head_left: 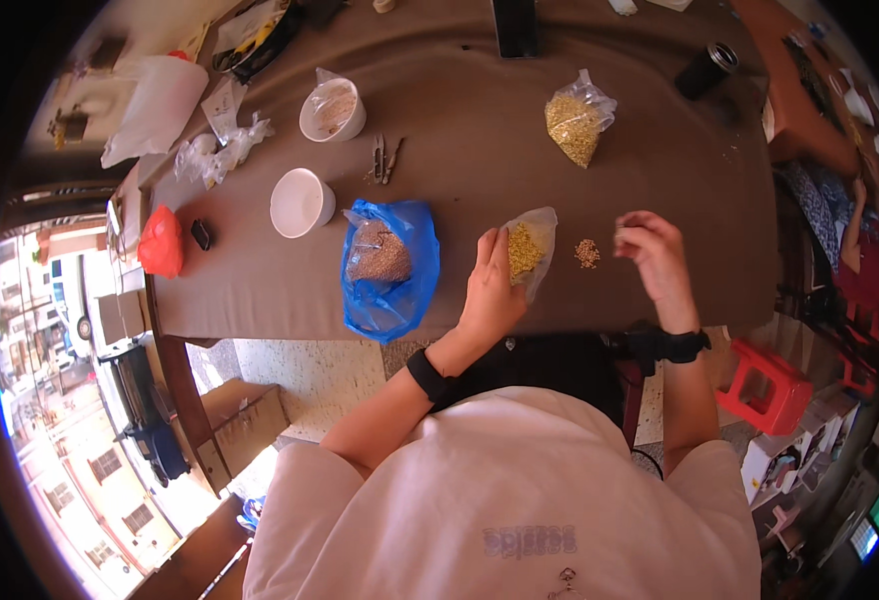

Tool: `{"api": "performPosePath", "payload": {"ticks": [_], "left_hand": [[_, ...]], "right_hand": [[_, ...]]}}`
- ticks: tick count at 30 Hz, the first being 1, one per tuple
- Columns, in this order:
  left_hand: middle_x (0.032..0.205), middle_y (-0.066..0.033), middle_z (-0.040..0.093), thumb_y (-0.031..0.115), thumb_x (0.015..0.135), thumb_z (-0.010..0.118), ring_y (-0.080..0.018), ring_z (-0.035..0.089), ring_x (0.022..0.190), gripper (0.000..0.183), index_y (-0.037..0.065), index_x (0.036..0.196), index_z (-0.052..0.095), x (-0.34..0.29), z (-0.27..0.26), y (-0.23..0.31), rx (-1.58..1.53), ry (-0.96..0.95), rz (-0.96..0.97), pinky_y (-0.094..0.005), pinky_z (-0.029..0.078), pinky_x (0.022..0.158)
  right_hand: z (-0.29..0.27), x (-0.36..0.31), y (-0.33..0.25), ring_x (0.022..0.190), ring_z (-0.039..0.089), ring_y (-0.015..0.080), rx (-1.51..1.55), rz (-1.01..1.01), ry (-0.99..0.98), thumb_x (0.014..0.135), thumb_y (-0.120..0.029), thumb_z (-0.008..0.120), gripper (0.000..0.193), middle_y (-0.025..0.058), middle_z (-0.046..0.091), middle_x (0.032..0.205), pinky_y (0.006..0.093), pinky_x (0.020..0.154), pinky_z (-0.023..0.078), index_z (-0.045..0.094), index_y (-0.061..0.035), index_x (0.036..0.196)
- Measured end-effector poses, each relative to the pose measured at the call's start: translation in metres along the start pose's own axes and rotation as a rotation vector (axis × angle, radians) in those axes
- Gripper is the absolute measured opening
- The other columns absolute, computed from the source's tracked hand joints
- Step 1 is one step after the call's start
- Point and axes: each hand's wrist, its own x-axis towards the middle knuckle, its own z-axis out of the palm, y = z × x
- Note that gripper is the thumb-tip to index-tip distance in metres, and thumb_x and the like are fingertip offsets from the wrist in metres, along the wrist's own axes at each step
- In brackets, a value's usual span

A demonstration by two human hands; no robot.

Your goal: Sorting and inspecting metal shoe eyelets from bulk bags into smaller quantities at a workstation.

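A clear plastic bag of small gold pieces (526, 250) lies open near the table's front edge. My left hand (493, 295) grips its left side, fingers closed over the plastic. To the right of the bag, a small pile of brownish bits (587, 253) rests on the cloth. Beyond the pile, my right hand (657, 258) is raised with thumb and fingertips drawn together; whatever is between them is too small to make out. Left of my left hand sits a blue plastic bag (418, 265), its mouth spread around a clear bag of brownish pieces (380, 252).
Two white tubs (302, 203) stand at left on the brown tablecloth (470, 130), with pliers (380, 160) beside them. Farther off are another bag of gold pieces (574, 125), a black tumbler (707, 70) and a phone (516, 28). A red bag (162, 243) lies far left.
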Motion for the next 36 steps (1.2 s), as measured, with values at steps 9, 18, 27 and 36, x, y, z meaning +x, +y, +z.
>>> {"api": "performPosePath", "payload": {"ticks": [9, 18, 27, 36], "left_hand": [[0.123, -0.0241, 0.04, -0.004, 0.062, 0.06, -0.039, 0.046, 0.108, 0.064, -0.009, 0.122, 0.039, -0.002, -0.005, 0.001, 0.025, 0.012, -0.064, -0.036, 0.043, 0.087], [0.123, -0.027, 0.038, -0.006, 0.062, 0.054, -0.0424, 0.042, 0.11, 0.064, -0.01, 0.124, 0.035, -0.004, -0.014, 0.001, 0.037, -0.06, -0.149, -0.0378, 0.038, 0.093], [0.128, -0.0216, 0.038, -0.003, 0.062, 0.061, -0.0244, 0.057, 0.073, 0.07, -0.006, 0.127, 0.035, -0.01, -0.012, -0.019, 0.253, -0.015, -0.023, -0.0281, 0.047, 0.063], [0.125, -0.0295, 0.036, -0.003, 0.063, 0.055, -0.0433, 0.04, 0.114, 0.065, -0.01, 0.124, 0.034, -0.007, -0.013, -0.008, 0.141, -0.071, -0.156, -0.0382, 0.035, 0.096]], "right_hand": [[0.093, -0.01, 0.055, 0.073, 0.06, 0.0308, -1.342, -0.524, -0.402, 0.062, -0.007, 0.059, 0.008, 0.0217, 0.058, 0.073, 0.038, 0.062, 0.049, 0.057, 0.0007, 0.062], [0.067, -0.007, 0.052, 0.069, 0.059, 0.0249, -0.643, -0.746, -0.058, 0.076, 0.0, 0.057, 0.009, 0.0131, 0.059, 0.078, 0.03, 0.063, 0.048, 0.059, -0.0012, 0.085], [-0.17, 0.075, 0.073, 0.079, 0.058, 0.0309, -0.946, -0.469, 0.548, 0.077, -0.005, 0.057, 0.008, 0.0137, 0.058, 0.086, 0.0366, 0.07, 0.047, 0.059, -0.002, 0.084], [-0.172, 0.07, 0.089, 0.079, 0.057, 0.0327, -1.085, -0.383, 0.466, 0.077, -0.006, 0.058, 0.007, 0.0136, 0.056, 0.083, 0.0365, 0.069, 0.046, 0.059, 0.0002, 0.079]]}}
